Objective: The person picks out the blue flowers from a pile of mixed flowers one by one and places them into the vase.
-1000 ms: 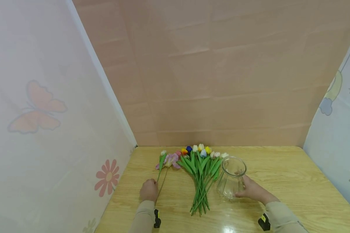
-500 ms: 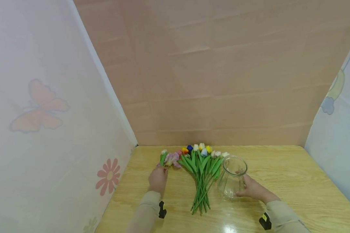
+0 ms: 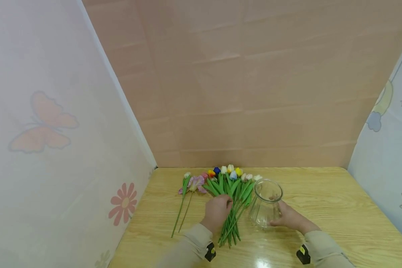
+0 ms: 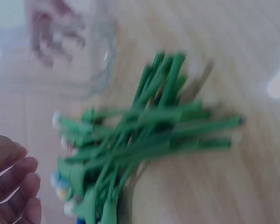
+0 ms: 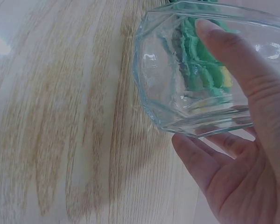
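A bunch of artificial tulips (image 3: 232,219), green-stemmed with heads of several colours, lies fanned out on the table. Over its stems hovers my left hand (image 3: 217,210); in the left wrist view the fingers (image 4: 30,184) are loosely bent with nothing between them, beside the tulip heads. My right hand (image 3: 289,217) grips a clear glass vase (image 3: 266,206) standing upright right of the bunch. The right wrist view shows the thumb (image 5: 238,56) on the near side of the glass and the other fingers round its far side.
Left of the bunch lie a single white tulip (image 3: 181,212) and a purple ruffled flower (image 3: 195,184) on a thin stem. The wooden table (image 3: 321,197) meets a brown backdrop (image 3: 254,111) behind, with printed cloth walls at both sides.
My left hand has gone from the white tulip's stem, past the purple flower, rightward to over the bunch. The white tulip stays on the table. My right hand and the vase hold still.
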A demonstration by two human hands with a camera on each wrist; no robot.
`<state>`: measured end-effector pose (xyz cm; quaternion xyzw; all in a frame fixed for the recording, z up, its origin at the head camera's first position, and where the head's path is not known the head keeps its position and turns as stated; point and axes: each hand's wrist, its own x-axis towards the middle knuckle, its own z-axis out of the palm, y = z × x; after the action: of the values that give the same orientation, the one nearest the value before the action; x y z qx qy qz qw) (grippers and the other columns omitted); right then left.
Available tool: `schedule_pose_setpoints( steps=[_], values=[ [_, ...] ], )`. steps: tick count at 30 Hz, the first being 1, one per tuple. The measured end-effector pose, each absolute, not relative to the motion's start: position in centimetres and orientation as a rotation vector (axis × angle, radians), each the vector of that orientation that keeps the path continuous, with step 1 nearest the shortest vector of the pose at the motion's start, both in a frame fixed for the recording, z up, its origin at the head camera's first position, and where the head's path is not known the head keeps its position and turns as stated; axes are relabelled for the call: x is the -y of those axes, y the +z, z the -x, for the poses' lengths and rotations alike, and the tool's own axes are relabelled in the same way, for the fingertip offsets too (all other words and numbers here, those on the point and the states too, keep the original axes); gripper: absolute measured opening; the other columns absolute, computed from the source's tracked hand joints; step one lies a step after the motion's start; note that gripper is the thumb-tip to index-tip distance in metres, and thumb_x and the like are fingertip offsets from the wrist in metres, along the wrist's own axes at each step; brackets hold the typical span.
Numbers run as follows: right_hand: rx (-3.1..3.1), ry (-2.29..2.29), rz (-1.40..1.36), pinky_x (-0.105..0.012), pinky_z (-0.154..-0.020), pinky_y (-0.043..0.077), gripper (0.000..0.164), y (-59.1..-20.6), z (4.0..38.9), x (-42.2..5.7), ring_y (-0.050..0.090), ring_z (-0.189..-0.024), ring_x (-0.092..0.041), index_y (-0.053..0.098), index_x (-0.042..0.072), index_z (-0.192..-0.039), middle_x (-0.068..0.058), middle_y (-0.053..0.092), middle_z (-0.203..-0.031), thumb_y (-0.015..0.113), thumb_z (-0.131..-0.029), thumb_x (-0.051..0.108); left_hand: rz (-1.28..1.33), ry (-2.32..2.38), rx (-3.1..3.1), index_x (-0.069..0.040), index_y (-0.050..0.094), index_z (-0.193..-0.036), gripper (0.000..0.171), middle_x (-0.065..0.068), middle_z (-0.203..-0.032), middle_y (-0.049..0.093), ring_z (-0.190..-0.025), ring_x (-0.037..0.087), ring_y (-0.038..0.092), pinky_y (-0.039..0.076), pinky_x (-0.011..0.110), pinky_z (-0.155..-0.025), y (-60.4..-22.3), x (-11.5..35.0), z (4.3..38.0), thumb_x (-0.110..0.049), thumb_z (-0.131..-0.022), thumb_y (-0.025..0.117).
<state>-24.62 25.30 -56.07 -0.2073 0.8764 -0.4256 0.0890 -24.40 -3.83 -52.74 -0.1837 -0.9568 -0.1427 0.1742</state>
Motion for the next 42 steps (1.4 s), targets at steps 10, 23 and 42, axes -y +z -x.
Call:
schedule_pose_setpoints(
  steps=[10,23,42],
  values=[
    [-2.601,-1.268,0.609,-0.060,-0.089,0.047,0.094,-55.9,24.6,-25.2,0.049,-0.116,-0.053,0.025,-0.009,-0.141,-0.038,0.041,-0.133,0.084,-0.074,0.022,0.704,-0.122,2.839,-0.025,0.070,-0.078,0.010,-0.013,-0.066,0.064,-0.048,-0.004,0.048,0.033,0.015,-0.039,-55.5,1.2,22.4,-0.026,-0.088,0.071],
    [-2.602,-1.252,0.586,-0.064,-0.093,0.043,0.096,-56.1,24.5,-25.1,0.040,-0.123,-0.059,0.025,-0.009,-0.142,-0.041,0.034,-0.138,0.084,-0.074,0.025,0.501,0.045,2.873,-0.015,0.070,-0.103,0.028,-0.005,-0.051,0.055,-0.036,0.006,0.045,0.034,0.022,-0.032,-58.2,1.1,22.5,-0.037,-0.086,0.072],
    [-2.597,-1.269,0.616,-0.065,-0.094,0.041,0.094,-56.3,24.6,-25.3,0.036,-0.125,-0.060,0.025,-0.008,-0.141,-0.042,0.032,-0.140,0.083,-0.075,0.024,0.410,-0.123,2.698,-0.016,0.071,-0.086,0.007,-0.004,-0.075,0.062,-0.051,0.005,0.057,0.042,0.020,-0.039,-55.9,1.1,23.1,-0.020,-0.083,0.076]
  ],
)
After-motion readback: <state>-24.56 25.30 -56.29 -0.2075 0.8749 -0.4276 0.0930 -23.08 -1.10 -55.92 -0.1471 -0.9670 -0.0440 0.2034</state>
